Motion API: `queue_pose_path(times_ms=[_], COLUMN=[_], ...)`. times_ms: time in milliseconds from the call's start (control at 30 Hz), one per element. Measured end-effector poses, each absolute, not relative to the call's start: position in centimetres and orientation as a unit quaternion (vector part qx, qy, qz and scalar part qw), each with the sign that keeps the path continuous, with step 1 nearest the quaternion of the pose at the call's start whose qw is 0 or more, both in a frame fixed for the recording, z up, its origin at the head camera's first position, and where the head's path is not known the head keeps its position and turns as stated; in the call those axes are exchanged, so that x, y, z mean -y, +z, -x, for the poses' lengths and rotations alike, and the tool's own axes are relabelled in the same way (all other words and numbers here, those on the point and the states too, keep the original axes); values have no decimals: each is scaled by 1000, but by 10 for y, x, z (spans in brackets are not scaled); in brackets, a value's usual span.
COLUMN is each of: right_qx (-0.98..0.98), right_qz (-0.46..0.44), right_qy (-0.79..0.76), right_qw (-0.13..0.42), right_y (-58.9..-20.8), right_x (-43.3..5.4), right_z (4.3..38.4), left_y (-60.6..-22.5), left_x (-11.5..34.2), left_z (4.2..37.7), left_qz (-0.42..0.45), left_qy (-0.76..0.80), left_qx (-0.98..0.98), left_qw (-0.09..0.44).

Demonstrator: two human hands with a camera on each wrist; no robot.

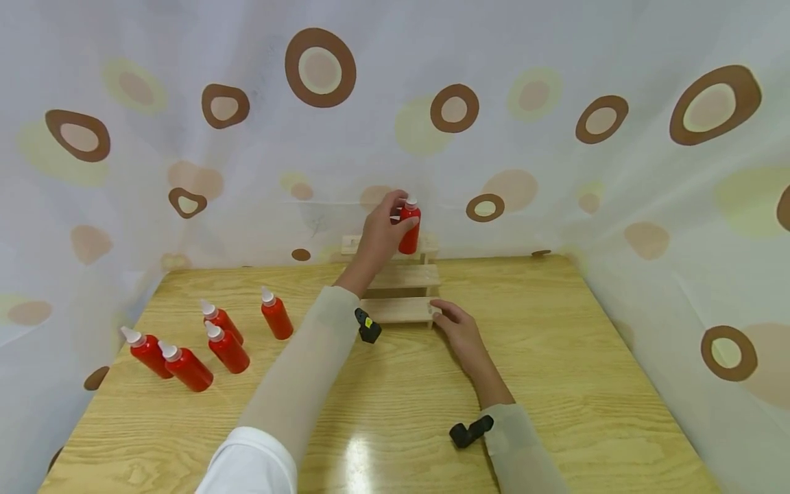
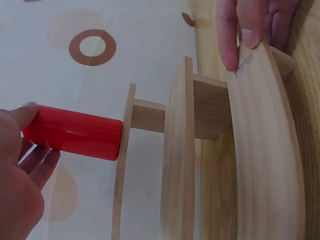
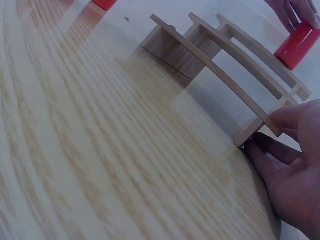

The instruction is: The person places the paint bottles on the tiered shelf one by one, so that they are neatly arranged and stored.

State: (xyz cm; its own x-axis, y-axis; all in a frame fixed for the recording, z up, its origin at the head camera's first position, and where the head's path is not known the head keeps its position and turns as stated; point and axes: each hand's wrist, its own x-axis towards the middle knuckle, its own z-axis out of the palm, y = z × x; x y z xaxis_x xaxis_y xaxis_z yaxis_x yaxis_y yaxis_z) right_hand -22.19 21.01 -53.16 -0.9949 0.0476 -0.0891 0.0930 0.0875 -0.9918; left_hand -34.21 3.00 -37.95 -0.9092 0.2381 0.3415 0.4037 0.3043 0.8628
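Upright on the right part of the top tier of a three-tier wooden stand (image 1: 395,311) is a red squeeze bottle (image 1: 409,231) with a white cap. My left hand (image 1: 378,237) grips it around its upper part, thumb on the near side. In the left wrist view, the base of the red bottle (image 2: 75,132) meets the top board. Down at the stand's lowest tier, my right hand (image 1: 461,336) holds the right end of the board. The right wrist view has the right hand's thumb (image 3: 287,117) on the board and other fingers under its end.
Several more red bottles with white pointed caps, one of them a single bottle (image 1: 277,315) nearer the stand, are on the left of the wooden table (image 1: 555,412). A patterned cloth (image 1: 370,151) hangs right behind the stand and along both sides.
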Motion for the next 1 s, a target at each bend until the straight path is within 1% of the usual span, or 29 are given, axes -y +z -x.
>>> queue_pose_path(times_ms=[233, 567, 700, 833, 1000], right_qx=[-733, -738, -742, -742, -742], right_qz=[-42, -50, -51, -51, -56], right_qy=[-678, -672, -668, -668, -668], right_qw=[20, 14, 11, 9, 24], right_y=[-530, -533, -535, -535, -527], right_x=[-206, -205, -207, -208, -208], right_z=[223, 224, 222, 222, 222], left_y=[-382, -382, -380, -376, -374], left_x=[-33, -31, -28, -21, -10], left_z=[356, 357, 354, 349, 332], left_qz=[202, 205, 206, 211, 231], left_qy=[-558, -570, -566, -561, -551], left_qx=[800, 793, 795, 795, 796], left_qw=[84, 61, 68, 90, 98])
